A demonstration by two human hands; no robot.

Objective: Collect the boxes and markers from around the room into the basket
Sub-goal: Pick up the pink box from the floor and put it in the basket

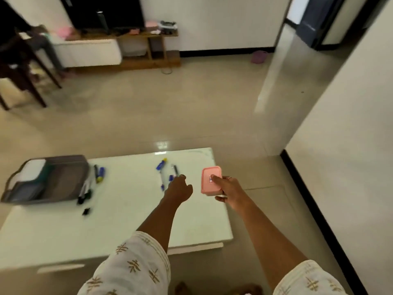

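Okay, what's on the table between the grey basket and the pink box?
In the head view, markers lie between the basket and the pink box: one cluster beside the basket, another mid-table, where the left hand reaches. The right hand holds the box.

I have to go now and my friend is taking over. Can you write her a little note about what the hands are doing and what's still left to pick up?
Right hand: holds the pink box in its grip, over the right end of the white table.
Left hand: reaching to the markers in the middle of the table; whether it grips one is hidden.
Grey basket: at the table's left end, something white inside.
More markers lie just right of the basket.
Left: put the pink box in, then both groups of markers.
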